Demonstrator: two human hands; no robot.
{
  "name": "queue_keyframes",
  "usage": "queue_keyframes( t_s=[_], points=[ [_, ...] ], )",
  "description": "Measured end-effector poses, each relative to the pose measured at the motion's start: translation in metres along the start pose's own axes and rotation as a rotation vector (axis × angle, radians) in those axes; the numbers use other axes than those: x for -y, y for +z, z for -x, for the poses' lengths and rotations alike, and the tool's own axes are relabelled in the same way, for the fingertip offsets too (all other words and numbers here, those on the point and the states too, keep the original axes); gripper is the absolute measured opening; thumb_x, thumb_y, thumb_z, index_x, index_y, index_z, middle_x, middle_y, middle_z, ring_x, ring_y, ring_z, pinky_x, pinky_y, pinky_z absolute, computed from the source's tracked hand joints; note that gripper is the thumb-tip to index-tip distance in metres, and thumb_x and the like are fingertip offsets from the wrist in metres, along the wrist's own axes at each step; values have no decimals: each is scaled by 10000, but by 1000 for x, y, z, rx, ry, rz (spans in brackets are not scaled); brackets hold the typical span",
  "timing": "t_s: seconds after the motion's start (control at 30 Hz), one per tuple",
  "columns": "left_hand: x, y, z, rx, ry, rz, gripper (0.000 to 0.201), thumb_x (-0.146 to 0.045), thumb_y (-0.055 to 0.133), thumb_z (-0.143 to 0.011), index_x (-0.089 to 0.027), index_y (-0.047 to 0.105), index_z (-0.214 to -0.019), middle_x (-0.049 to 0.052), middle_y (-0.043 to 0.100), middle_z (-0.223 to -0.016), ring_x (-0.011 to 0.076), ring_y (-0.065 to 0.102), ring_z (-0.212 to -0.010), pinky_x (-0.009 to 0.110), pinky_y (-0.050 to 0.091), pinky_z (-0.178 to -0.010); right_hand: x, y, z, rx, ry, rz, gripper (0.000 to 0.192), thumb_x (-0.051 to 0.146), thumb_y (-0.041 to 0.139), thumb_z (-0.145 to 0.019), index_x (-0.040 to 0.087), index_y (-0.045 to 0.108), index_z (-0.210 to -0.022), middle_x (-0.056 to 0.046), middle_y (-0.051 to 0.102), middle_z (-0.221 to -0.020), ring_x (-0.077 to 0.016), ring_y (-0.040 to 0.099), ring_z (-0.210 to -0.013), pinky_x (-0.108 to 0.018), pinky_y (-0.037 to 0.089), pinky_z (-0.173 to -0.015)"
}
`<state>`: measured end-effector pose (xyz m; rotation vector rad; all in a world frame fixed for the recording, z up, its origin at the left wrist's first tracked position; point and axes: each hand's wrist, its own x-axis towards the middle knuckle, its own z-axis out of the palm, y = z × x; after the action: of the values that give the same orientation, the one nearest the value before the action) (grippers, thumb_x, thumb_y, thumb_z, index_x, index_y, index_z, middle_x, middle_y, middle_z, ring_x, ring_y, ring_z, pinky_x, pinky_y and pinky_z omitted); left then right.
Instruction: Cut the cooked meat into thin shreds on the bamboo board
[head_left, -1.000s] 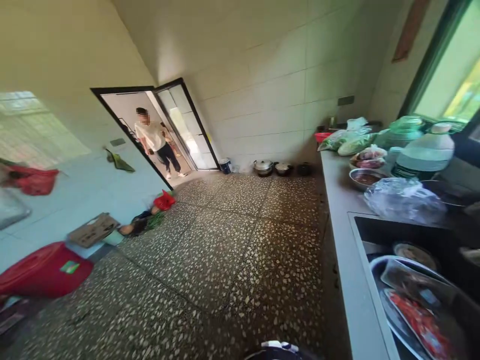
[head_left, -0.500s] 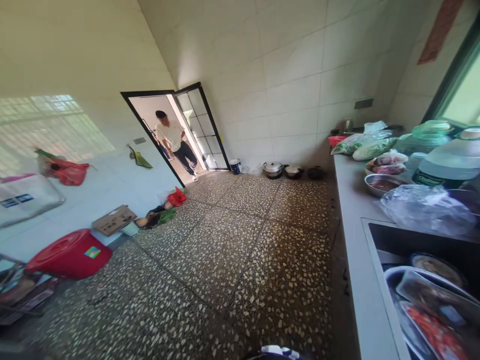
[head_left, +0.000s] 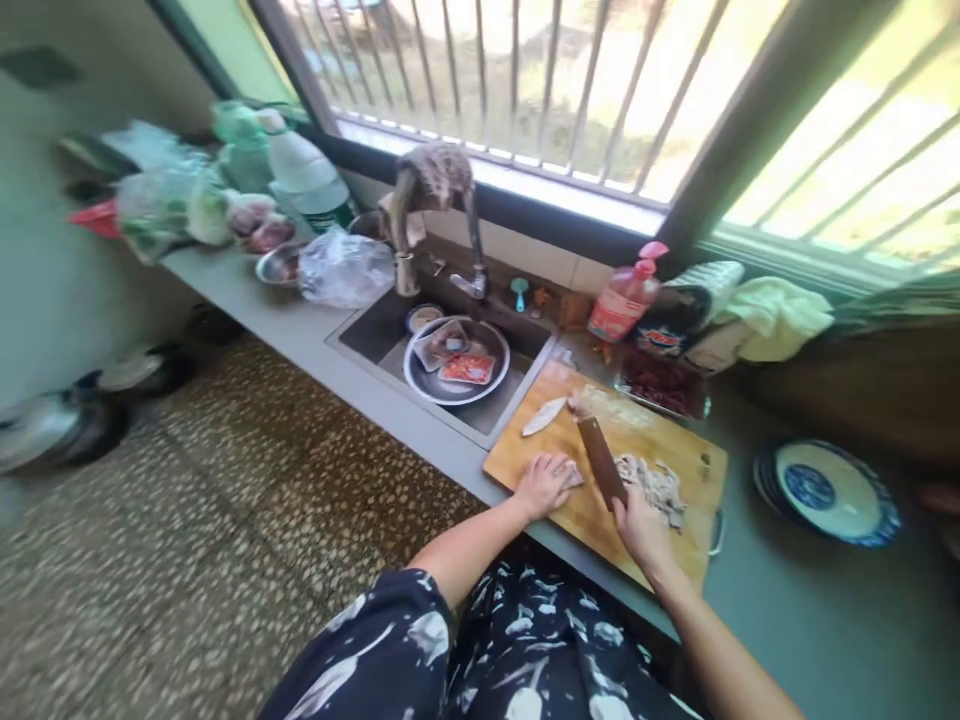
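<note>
Running along the barred window, one grey counter [head_left: 765, 620] is seen, so that daylight falls on the work. One sink [head_left: 375, 335] is sunk into it beneath a single tap [head_left: 474, 270], over which one cloth [head_left: 435, 175] is draped, apparently to dry. One metal basin [head_left: 495, 352] is set in the sink, holding what appear to be two or three packets; the blur prevents a firm count.

One wooden cutting board [head_left: 675, 450] is laid at the counter's front edge, just beside the sink, within easy reach. One blue-patterned plate [head_left: 829, 490] is placed near it on the right.

One cleaver [head_left: 602, 462] is gripped by the right hand [head_left: 639, 525], whose fingers are closed round the handle; the blade is held upright with its edge on the board. The left hand [head_left: 546, 482] is laid loosely curled on the board, touching the blade's side, apparently steadying pale food that is largely hidden beneath it. One heap of cut meat [head_left: 652, 482] is gathered on the blade's right, clear of the uncut side. One pale uncut slice [head_left: 544, 415] is left apart at the board's far edge.

One red bottle [head_left: 622, 300] is stood behind the board by the wall.
</note>
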<state>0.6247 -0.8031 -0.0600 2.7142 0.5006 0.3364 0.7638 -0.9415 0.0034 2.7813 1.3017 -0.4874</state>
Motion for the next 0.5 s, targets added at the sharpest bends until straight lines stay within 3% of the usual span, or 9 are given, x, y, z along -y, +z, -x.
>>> queue_keyframes(
  t_s=[0.13,0.23,0.5],
  points=[
    [6,3,-10,-15,122,63,227,-300,421,-845,-179,533,-1002,64,536,-1016,175,442,-1008,360,390,-886,17,2,-3,-33,-55,-8,209,264,360,-859,138,487,-967,-89,585,-839,-152,573,-640,-235,349,-539],
    [13,9,-11,-37,152,103,238,-305,376,-868,-161,561,-910,62,556,-943,155,479,-943,303,450,-801,27,4,1,-17,-130,18,217,248,339,-864,150,468,-1008,-77,573,-856,-147,570,-605,-234,341,-508],
    [25,22,-4,-104,156,167,246,-323,425,-847,-160,574,-956,74,556,-1000,161,488,-1004,313,448,-862,42,4,-4,34,-204,102,205,214,280,-878,156,460,-955,-82,565,-862,-145,586,-601,-209,336,-466]
  ],
)
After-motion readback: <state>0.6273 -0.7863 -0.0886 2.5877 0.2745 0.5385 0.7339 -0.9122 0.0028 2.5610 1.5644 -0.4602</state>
